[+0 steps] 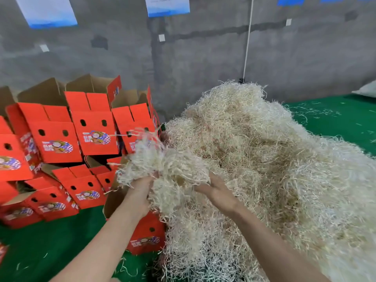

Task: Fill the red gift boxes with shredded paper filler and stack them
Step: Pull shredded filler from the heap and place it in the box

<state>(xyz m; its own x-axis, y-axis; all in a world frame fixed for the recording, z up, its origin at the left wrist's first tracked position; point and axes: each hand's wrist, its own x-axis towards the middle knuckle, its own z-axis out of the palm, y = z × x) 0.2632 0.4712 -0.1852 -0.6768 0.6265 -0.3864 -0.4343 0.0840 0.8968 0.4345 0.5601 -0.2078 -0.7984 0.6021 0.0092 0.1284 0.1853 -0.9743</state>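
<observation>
Shredded paper filler (162, 169) hangs as a loose, springy clump at centre frame, gripped from both sides. The left hand (140, 193) has its fingers curled into it at 8 o'clock, and the right hand (218, 193) holds it at 4 o'clock, fingers buried in the strands. Just below, at 6 o'clock, stands an open red gift box (146, 239) with a brown cardboard flap raised. The strands are thin, crinkled and pale straw-coloured, and they tangle easily. Threads trailing to the big pile (264, 149) at 3 o'clock could drag extra filler along or spill over the rim onto the green floor (61, 245). A careless push might tip the light box or knock the uneven stack of boxes (61, 139) at 9 o'clock.
</observation>
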